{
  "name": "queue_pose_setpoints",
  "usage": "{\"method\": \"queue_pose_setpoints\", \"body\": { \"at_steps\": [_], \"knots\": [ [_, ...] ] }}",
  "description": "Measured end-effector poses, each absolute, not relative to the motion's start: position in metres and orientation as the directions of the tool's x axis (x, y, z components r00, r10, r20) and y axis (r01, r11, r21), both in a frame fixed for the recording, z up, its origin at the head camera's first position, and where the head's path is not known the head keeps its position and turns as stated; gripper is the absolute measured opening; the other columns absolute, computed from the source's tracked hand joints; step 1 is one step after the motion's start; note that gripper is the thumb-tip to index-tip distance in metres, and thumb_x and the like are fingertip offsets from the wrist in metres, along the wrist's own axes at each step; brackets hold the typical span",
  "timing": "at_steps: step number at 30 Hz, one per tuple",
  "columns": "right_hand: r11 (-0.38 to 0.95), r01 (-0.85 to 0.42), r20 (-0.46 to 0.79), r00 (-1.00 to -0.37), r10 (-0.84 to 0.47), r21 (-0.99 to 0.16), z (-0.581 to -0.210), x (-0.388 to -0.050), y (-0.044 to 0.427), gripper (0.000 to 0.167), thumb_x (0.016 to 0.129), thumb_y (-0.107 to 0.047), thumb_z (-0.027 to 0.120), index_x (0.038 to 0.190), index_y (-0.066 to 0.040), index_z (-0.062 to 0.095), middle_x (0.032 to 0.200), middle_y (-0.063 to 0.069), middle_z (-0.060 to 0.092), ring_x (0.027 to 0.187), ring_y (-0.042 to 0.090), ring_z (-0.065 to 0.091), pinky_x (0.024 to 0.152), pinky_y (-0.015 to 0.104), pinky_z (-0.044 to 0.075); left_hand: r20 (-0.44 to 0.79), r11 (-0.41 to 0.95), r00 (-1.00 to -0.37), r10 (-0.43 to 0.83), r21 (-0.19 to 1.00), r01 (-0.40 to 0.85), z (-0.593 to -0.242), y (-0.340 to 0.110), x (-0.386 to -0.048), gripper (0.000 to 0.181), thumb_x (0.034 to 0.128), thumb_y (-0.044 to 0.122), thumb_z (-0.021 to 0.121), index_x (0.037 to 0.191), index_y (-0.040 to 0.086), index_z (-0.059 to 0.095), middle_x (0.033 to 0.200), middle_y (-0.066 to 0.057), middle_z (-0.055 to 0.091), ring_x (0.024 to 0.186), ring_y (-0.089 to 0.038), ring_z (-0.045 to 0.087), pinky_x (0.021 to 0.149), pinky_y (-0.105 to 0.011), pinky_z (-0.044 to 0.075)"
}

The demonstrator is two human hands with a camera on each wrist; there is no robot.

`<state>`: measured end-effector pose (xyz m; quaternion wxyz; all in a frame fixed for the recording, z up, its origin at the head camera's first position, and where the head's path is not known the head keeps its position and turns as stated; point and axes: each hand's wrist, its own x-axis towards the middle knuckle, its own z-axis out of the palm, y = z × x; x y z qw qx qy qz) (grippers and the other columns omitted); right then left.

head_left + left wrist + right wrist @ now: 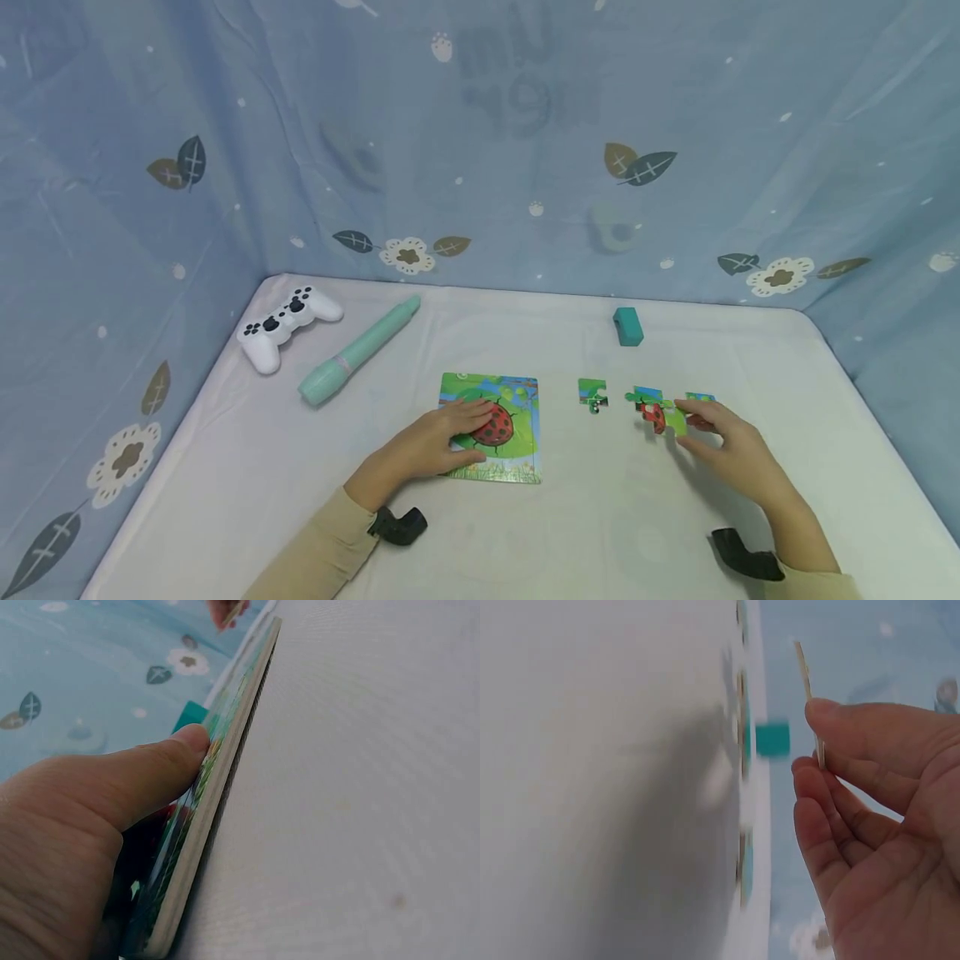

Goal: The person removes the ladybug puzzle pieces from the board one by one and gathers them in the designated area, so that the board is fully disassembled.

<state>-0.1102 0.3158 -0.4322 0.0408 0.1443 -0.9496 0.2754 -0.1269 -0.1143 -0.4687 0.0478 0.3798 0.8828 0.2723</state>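
One puzzle (513, 433); right of it, four loose pieces (592, 392) (649, 394) (701, 396) (675, 417) and one block (628, 327). Left of the puzzle, one game controller (284, 323) and one green tube (369, 343). Altogether, two hands (429, 442) (729, 450) above one desk (585, 533).

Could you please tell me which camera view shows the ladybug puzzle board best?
The head view, because it shows the puzzle board face-up with its printed picture, though the left hand covers part. The left wrist view shows mainly its edge, at a steep slant; the right wrist view does not show it.
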Motion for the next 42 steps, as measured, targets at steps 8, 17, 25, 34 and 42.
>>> {"method": "queue_pose_setpoints", "body": {
  "at_steps": [8,17,25,34,42],
  "knots": [
    [0.807,-0.208,0.102,-0.978,-0.182,-0.552,-0.437,-0.095,0.357,0.048,0.085,-0.018,0.071,0.129,-0.004,0.056,0.122,0.007,0.057,0.096,-0.029,0.033,0.074,-0.004,0.037,0.117,0.565,-0.704,0.700,0.512,0.647,-0.469,-0.115,-0.127,0.061,0.0883,0.040,0.064,0.136,0.004,0.050,0.147,-0.006,0.043,0.138,-0.025,0.037,0.114,-0.044,0.032],
    [0.798,-0.137,0.022,-0.988,-0.154,-0.586,-0.447,-0.090,0.371,0.050,0.087,-0.022,0.070,0.128,0.002,0.055,0.125,0.010,0.056,0.095,-0.030,0.031,0.072,-0.003,0.039,0.115,0.567,-0.703,0.702,0.507,0.649,-0.471,-0.114,-0.128,0.062,0.0886,0.040,0.064,0.137,0.004,0.050,0.147,-0.005,0.043,0.138,-0.024,0.037,0.115,-0.042,0.030],
    [0.766,-0.193,0.065,-0.979,-0.195,-0.613,-0.458,-0.090,0.373,0.046,0.083,-0.008,0.072,0.124,0.006,0.055,0.117,0.022,0.054,0.097,-0.028,0.033,0.077,-0.007,0.035,0.110,0.558,-0.703,0.703,0.528,0.640,-0.471,-0.115,-0.128,0.061,0.0888,0.040,0.064,0.136,0.003,0.050,0.147,-0.006,0.043,0.139,-0.025,0.036,0.116,-0.042,0.030],
    [0.776,-0.235,0.109,-0.971,-0.211,-0.585,-0.460,-0.088,0.374,0.044,0.081,-0.003,0.072,0.122,0.006,0.058,0.115,0.018,0.052,0.101,-0.027,0.028,0.078,-0.008,0.027,0.100,0.566,-0.706,0.702,0.524,0.637,-0.472,-0.115,-0.128,0.062,0.0889,0.041,0.063,0.137,0.004,0.049,0.148,-0.005,0.042,0.139,-0.024,0.035,0.116,-0.041,0.029],
    [0.774,-0.252,0.135,-0.968,-0.214,-0.581,-0.462,-0.087,0.376,0.047,0.082,-0.003,0.071,0.124,0.008,0.055,0.117,0.019,0.049,0.103,-0.026,0.024,0.079,-0.008,0.022,0.116,0.559,-0.708,0.697,0.531,0.637,-0.471,-0.114,-0.128,0.062,0.0885,0.040,0.064,0.136,0.004,0.050,0.147,-0.006,0.044,0.139,-0.026,0.036,0.116,-0.042,0.030]
  ]
}}
